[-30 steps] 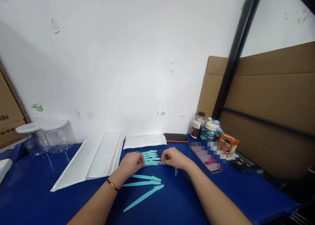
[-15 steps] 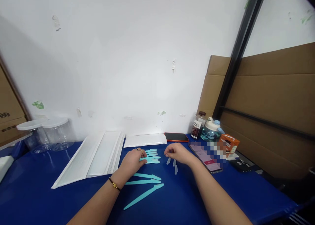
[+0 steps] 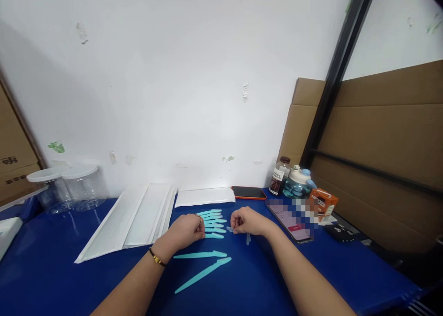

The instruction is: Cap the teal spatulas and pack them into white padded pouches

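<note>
My left hand [image 3: 188,228] is closed on the handle of a teal eyebrow razor [image 3: 214,236], whose blade end points right. Beyond it several similar razors [image 3: 215,218] lie side by side, their handles partly hidden by the fingers. In a pinch, my right hand [image 3: 249,221] holds a small clear blade cap [image 3: 230,229], just right of the razor heads and apart from them. Another clear cap [image 3: 248,239] lies on the blue table below that hand. Nearer to me rest two razors, an upper one [image 3: 199,255] and a slanted one [image 3: 203,275].
White padded envelopes [image 3: 138,219] lie at left, one white packet [image 3: 204,197] along the wall. Two clear lidded jars [image 3: 85,189] stand far left. At right are a dark phone [image 3: 248,193], a lit phone [image 3: 289,221], a brown-capped bottle [image 3: 278,177], a water bottle [image 3: 296,183] and an orange box [image 3: 323,203].
My left hand left the row and took one razor from the three nearer me. My right hand went right to the caps, then came back slightly left with one cap pinched.
</note>
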Demonstrator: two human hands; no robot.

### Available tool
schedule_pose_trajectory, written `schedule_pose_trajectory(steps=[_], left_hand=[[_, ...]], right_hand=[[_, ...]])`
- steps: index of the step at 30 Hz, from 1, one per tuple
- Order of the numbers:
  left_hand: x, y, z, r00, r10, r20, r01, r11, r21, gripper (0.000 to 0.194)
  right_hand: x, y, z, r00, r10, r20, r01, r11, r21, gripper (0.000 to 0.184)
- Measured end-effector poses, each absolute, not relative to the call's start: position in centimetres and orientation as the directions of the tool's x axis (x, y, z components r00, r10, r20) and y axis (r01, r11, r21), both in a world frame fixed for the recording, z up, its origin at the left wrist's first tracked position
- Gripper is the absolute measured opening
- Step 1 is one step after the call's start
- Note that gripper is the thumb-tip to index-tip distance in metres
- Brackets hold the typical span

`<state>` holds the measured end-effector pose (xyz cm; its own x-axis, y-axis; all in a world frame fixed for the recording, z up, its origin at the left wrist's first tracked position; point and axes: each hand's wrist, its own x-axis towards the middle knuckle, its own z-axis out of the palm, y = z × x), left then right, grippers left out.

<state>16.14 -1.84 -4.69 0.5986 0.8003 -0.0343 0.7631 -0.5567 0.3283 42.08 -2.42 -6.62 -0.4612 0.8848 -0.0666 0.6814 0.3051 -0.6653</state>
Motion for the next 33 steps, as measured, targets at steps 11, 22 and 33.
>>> schedule_pose_trajectory(steps=[11, 22, 33], left_hand=[[16.3, -1.7, -4.9, 0.589, 0.808, 0.011, 0.769, -0.564, 0.301, 0.013], [17.1, -1.8, -5.7, 0.611, 0.791, 0.005, 0.740, -0.574, 0.351, 0.014], [16.1, -3.2, -3.4, 0.674, 0.714, -0.190, 0.699, -0.534, 0.476, 0.032]], right_hand=[[40.4, -2.7, -6.6, -0.465, 0.885, -0.018, 0.633, 0.318, -0.706, 0.012], [39.4, -2.8, -6.8, -0.512, 0.859, -0.012, 0.611, 0.355, -0.708, 0.016], [45.8, -2.5, -5.2, -0.416, 0.910, 0.000, 0.789, 0.360, -0.498, 0.017]])
